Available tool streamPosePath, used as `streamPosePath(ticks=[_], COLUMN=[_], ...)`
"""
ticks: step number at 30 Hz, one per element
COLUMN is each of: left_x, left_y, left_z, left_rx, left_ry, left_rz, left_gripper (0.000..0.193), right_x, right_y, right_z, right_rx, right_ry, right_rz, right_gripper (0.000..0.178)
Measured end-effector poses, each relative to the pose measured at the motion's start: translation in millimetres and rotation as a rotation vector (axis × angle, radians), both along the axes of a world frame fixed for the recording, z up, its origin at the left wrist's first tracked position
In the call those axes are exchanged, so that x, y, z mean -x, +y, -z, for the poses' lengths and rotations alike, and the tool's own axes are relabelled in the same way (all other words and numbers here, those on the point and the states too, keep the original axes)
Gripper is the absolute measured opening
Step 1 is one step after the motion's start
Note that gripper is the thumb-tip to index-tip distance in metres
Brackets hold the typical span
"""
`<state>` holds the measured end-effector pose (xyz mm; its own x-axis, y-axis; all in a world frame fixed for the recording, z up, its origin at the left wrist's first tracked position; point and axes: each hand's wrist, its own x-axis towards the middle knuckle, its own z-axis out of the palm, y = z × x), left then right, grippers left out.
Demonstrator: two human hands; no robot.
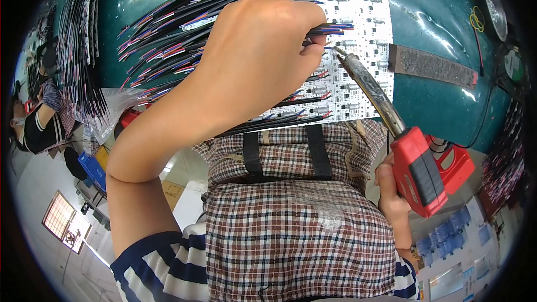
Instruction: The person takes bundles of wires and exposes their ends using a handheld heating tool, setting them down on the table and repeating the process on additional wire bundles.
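Note:
A white panel of small circuit boards (366, 86) lies in front of me, with rows of black-sheathed cables across its left part. My left hand (268, 45) is closed over the panel, pinching black cables with stripped blue and red wire ends (335, 29) that stick out to the right of the fingertips. In my right hand (392, 201) is a red soldering gun (417, 173) with a dark grip panel. Its long metal barrel slants up to the left, and the tip is beside the wire ends at my left fingers. Whether it touches a wire or pad I cannot tell.
A dark grey flat bar (433, 67) lies on the green tabletop (430, 112), right of the panel. Beyond it stands a round metal dish (494, 8). More cables hang at the left (84, 72) and far right (506, 156). Another person's arm (42, 123) shows at far left.

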<state>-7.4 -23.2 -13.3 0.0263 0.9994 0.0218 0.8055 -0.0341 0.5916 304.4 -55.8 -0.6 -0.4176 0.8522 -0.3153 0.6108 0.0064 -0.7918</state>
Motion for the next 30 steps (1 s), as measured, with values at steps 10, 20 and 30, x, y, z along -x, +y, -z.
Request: streamPosePath(ticks=[10,20,30], left_x=[0,0,-7], left_y=[9,33,26], left_z=[6,22,-8], left_rx=[0.004,0.091,-0.066], left_ry=[0.044,-0.083,-0.186], left_rz=[0.039,0.022,-0.062], left_gripper=[0.016,0.018,0.014], right_x=[2,5,7], right_y=[-19,-33,-31], right_z=[0,13,19], right_rx=[-0.118,-0.179,-0.175], right_ry=[0.029,0.096,0.142], right_rz=[0.084,0.289,0.348], right_gripper=[0.016,0.024,0.025])
